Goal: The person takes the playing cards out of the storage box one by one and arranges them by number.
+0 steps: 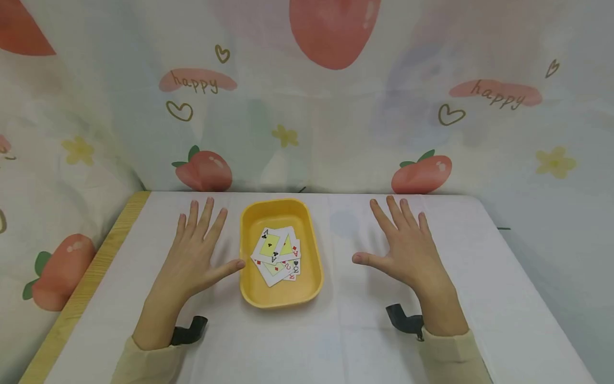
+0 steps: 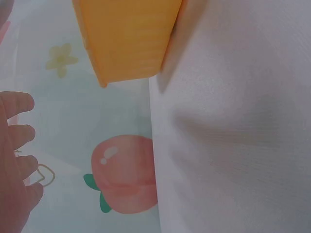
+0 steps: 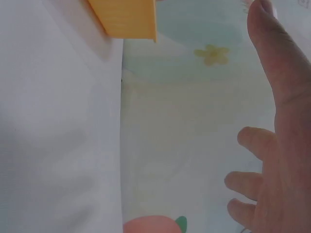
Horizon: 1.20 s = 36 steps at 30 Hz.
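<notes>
- I'm watching the left hand [image 1: 194, 256] hovering above the table [image 1: 268, 346], its fingers standing well apart; its thumb is overlapping the tray's left rim from above, and I'm not managing to tell whether they're touching.
- I'm seeing the right hand [image 1: 405, 248] hovering too, fingers and thumb standing apart, well clear of the tray.
- I'm counting one yellow tray [image 1: 283, 296], sitting between both hands.
- I'm making out at least four cards [image 1: 269, 245] overlapping inside it, two showing aces.
</notes>
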Each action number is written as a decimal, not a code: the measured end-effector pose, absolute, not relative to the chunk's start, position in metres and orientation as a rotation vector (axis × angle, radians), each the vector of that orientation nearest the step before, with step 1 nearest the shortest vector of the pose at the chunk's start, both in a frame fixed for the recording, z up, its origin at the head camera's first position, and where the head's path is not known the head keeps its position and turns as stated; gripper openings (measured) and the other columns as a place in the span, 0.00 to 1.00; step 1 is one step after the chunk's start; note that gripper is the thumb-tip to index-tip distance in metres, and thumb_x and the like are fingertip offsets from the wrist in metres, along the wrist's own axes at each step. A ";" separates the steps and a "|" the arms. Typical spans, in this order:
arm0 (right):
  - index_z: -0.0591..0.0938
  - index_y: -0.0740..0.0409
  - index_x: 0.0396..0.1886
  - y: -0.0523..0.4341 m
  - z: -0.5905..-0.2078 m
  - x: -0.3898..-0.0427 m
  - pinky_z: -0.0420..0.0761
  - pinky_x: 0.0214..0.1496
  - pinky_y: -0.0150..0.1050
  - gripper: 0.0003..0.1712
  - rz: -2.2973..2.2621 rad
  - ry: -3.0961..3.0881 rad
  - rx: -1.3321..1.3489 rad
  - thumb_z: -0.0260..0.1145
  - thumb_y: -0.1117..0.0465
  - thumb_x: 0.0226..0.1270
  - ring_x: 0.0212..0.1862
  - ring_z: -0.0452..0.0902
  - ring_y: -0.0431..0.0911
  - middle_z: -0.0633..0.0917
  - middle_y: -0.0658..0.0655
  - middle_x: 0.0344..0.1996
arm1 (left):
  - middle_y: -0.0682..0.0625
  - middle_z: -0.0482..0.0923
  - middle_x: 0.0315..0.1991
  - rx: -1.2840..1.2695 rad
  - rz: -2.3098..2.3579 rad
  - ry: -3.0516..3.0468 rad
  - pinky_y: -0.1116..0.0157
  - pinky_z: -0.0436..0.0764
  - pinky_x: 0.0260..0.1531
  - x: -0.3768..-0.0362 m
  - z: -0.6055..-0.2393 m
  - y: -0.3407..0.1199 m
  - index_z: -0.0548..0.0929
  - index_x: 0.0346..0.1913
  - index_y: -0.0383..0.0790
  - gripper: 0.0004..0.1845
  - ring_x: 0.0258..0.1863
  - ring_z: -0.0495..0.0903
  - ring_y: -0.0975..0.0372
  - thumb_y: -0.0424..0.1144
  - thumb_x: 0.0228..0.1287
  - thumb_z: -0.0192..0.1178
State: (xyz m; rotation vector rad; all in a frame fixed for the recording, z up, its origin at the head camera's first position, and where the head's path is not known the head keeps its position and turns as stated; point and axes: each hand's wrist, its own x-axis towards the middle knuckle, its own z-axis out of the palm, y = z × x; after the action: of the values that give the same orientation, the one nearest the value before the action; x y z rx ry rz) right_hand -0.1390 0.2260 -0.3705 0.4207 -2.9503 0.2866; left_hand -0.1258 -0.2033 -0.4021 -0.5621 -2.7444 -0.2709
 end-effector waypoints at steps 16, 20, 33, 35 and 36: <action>0.51 0.46 0.82 0.209 -0.380 -0.140 0.43 0.77 0.66 0.70 0.355 -2.948 0.506 0.59 0.14 0.45 0.80 0.40 0.62 0.52 0.63 0.79 | 0.42 0.31 0.82 -0.538 -0.353 -2.935 0.40 0.43 0.75 -0.126 -0.410 -0.192 0.45 0.80 0.38 0.67 0.80 0.31 0.44 0.77 0.49 0.61; 0.53 0.50 0.81 0.193 -0.385 -0.140 0.48 0.78 0.61 0.71 0.426 -2.948 0.592 0.62 0.15 0.45 0.80 0.45 0.60 0.54 0.62 0.79 | 0.42 0.28 0.81 -0.531 -0.450 -3.084 0.43 0.42 0.77 -0.124 -0.419 -0.178 0.37 0.79 0.34 0.75 0.80 0.30 0.47 0.79 0.43 0.63; 0.57 0.55 0.80 0.123 -0.384 -0.159 0.53 0.79 0.53 0.68 0.314 -3.059 0.940 0.66 0.20 0.47 0.79 0.50 0.55 0.58 0.59 0.78 | 0.40 0.30 0.81 -0.516 -0.596 -3.225 0.46 0.42 0.77 -0.114 -0.419 -0.161 0.35 0.79 0.31 0.83 0.80 0.33 0.49 0.80 0.31 0.68; 0.58 0.55 0.79 0.109 -0.384 -0.166 0.56 0.79 0.52 0.68 0.294 -3.083 0.993 0.66 0.20 0.47 0.78 0.53 0.55 0.59 0.58 0.78 | 0.40 0.30 0.81 -0.533 -0.572 -3.224 0.45 0.43 0.77 -0.114 -0.418 -0.161 0.36 0.79 0.31 0.83 0.80 0.33 0.49 0.81 0.31 0.67; 0.58 0.55 0.79 0.102 -0.385 -0.170 0.57 0.78 0.51 0.68 0.271 -3.091 1.017 0.66 0.20 0.47 0.78 0.55 0.55 0.60 0.58 0.78 | 0.40 0.29 0.81 -0.536 -0.564 -3.226 0.45 0.43 0.77 -0.113 -0.417 -0.160 0.35 0.79 0.31 0.83 0.80 0.32 0.49 0.81 0.31 0.67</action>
State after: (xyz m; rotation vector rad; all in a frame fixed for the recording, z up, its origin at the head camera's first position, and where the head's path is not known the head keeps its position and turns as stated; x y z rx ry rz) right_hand -0.1698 0.1023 -0.3848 1.0169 -3.0913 0.2706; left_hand -0.1132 -0.1603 -0.4174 -0.5359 -3.2263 -0.5640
